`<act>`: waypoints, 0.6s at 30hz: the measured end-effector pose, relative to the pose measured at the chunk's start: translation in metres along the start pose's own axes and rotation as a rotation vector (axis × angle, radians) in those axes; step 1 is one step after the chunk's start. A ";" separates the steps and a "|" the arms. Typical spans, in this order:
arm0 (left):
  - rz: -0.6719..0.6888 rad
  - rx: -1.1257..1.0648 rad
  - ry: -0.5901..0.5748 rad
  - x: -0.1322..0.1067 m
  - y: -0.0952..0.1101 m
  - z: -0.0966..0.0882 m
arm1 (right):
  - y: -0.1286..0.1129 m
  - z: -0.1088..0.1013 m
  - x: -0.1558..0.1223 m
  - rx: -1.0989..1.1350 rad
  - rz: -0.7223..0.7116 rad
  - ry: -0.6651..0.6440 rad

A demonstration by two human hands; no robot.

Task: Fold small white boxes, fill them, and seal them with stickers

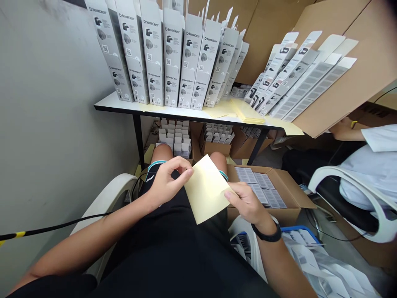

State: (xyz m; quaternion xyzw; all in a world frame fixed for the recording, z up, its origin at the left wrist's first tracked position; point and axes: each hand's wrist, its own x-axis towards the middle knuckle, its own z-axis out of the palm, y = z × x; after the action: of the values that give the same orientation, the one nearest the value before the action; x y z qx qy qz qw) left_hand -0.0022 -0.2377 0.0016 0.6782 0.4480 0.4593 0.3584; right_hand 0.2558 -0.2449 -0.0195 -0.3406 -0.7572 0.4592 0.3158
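Over my lap I hold a pale yellow sheet (207,189), tilted, with both hands. My left hand (169,179) pinches its upper left edge, fingers curled and closed on it. My right hand (246,202), with a black watch on the wrist, grips the sheet's lower right edge, thumb on top. More yellow sheets (245,111) lie stacked on the white table (118,103) ahead.
Upright grey-white retail boxes (167,54) line the table's back; flat ones (294,74) lean at the right against brown cardboard. Open cartons of small boxes (263,188) sit under and beside the table. Another person (372,161) sits at the right on a white chair.
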 end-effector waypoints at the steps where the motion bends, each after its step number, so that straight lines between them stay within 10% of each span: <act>1: -0.051 -0.036 0.022 0.002 -0.005 -0.001 | 0.006 -0.005 0.005 0.021 0.038 0.017; 11: -0.273 -0.191 0.152 0.023 -0.067 -0.003 | 0.078 -0.099 0.106 0.324 0.229 -0.139; 18: -0.485 -0.191 0.202 0.036 -0.097 0.000 | 0.106 -0.224 0.154 0.268 0.344 0.354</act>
State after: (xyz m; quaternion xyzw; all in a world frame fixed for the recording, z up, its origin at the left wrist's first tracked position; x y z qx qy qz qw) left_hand -0.0234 -0.1707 -0.0747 0.4653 0.5852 0.4655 0.4737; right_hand 0.3697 0.0233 -0.0052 -0.4941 -0.5539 0.5356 0.4027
